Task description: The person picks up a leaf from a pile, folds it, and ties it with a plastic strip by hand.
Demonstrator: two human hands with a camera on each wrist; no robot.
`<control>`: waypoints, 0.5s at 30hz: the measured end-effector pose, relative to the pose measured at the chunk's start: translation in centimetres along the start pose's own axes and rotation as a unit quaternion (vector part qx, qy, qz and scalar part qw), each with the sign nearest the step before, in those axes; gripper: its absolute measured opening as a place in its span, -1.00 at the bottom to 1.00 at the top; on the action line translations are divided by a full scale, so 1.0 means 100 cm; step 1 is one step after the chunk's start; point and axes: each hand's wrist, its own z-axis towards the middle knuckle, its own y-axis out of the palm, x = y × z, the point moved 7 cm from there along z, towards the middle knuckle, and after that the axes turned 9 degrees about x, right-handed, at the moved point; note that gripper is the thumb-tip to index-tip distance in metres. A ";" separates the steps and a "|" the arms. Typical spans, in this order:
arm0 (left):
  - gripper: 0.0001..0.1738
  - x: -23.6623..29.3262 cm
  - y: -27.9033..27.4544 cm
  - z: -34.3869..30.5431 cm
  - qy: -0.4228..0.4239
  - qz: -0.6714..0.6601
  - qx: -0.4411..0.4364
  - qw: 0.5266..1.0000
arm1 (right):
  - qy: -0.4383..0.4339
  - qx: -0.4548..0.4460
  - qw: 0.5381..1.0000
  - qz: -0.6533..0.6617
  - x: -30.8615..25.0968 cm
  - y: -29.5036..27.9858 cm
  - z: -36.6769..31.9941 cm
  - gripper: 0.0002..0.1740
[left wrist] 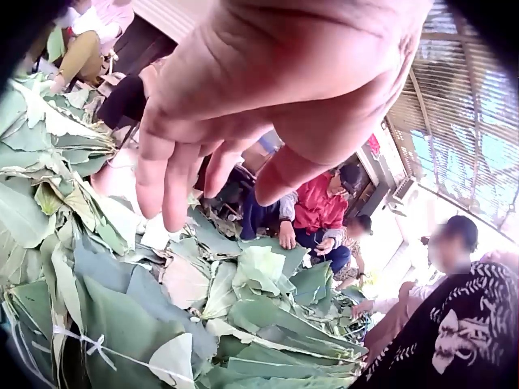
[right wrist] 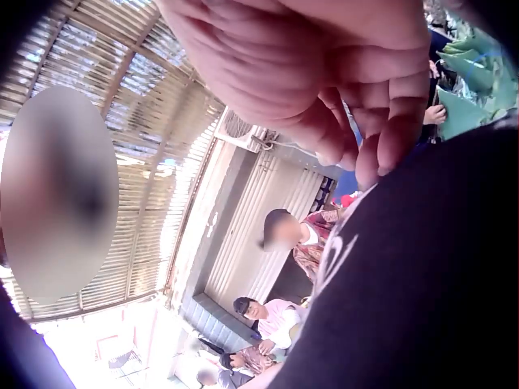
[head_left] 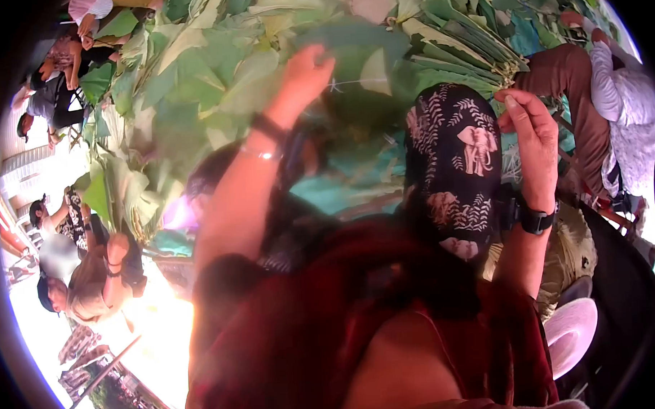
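Observation:
My left hand [head_left: 303,83] is raised over a tied bundle of large folded green leaves [left wrist: 130,320], its fingers loosely bent with nothing seen in them. A white string [left wrist: 97,344] crosses this bundle and ends in a bow; in the head view the string [head_left: 359,81] runs just right of the hand. My right hand [head_left: 533,136] is beside a knee in black elephant-print trousers [head_left: 452,150]. Its thumb and fingertips come close together, and no thing shows between them in the right wrist view.
Heaped leaves [head_left: 207,72] spread across the front and left. Another fanned stack of leaves [head_left: 466,44] lies beyond the knee. Several people sit around the heap, one in a red top [left wrist: 320,211]. A pale hat [head_left: 571,333] is at the lower right.

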 end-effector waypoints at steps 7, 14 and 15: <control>-0.55 0.028 0.029 -0.032 0.100 0.089 -0.120 0.984 | -0.076 0.037 0.961 -0.262 0.190 -0.022 0.019 -0.83; -0.59 0.047 0.032 -0.049 0.163 0.126 -0.143 0.968 | -0.028 0.035 0.915 -0.401 0.337 0.002 -0.069 -0.82; -0.59 0.052 0.033 -0.053 0.181 0.139 -0.137 0.964 | -0.010 0.039 0.913 -0.406 0.333 0.000 -0.074 -0.81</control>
